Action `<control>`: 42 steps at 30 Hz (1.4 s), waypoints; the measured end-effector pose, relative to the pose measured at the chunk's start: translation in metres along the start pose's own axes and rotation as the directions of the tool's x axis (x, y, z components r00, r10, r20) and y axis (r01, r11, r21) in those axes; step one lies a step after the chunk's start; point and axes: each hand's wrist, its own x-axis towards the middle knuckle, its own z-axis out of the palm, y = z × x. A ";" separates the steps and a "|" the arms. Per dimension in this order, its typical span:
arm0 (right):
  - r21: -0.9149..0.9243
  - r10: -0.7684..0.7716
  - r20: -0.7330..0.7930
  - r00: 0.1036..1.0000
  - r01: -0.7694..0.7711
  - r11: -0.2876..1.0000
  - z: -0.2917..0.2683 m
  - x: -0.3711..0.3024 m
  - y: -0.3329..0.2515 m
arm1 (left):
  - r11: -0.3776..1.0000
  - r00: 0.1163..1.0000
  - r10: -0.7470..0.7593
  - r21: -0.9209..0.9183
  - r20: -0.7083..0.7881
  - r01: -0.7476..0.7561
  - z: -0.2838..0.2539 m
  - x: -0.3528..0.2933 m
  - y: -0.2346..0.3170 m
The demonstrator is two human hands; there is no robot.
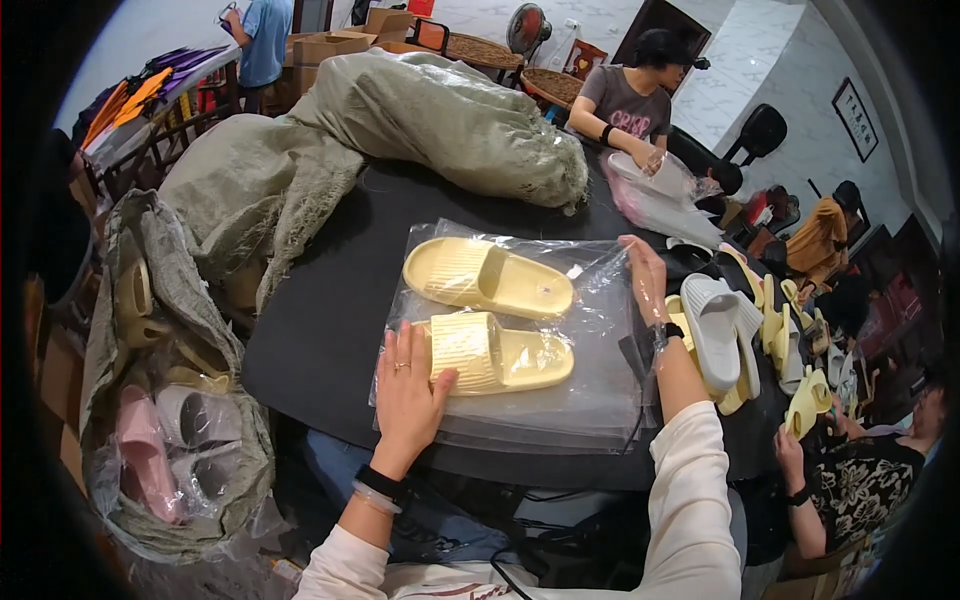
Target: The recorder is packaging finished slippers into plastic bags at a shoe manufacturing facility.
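A pair of pale yellow slippers, the far slipper [535,287] and the near slipper [535,362], lies side by side with the toes to the left. Clear film surrounds them; I cannot tell whether both are fully inside the bag. My left hand [410,385] rests flat at the near slipper's toe end, fingers stretched and thumb against its ribbed strap. At the far right corner, my right hand [645,272] pinches the edge of the clear plastic bag [605,275]. Beneath lies a stack of more clear bags [590,425].
On the dark table [320,320], large woven sacks [450,125] lie at the back. An open sack [245,490] of bagged slippers stands at left. Grey slippers [712,330] and yellow ones pile up at right. One co-worker [640,100] handles a bag; another [880,480] holds yellow slippers.
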 end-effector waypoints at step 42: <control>-0.856 0.086 0.490 0.868 0.460 0.236 -0.090 -0.076 -0.062 | 0.999 0.997 0.041 0.034 -0.062 -0.039 0.007 -0.003 0.001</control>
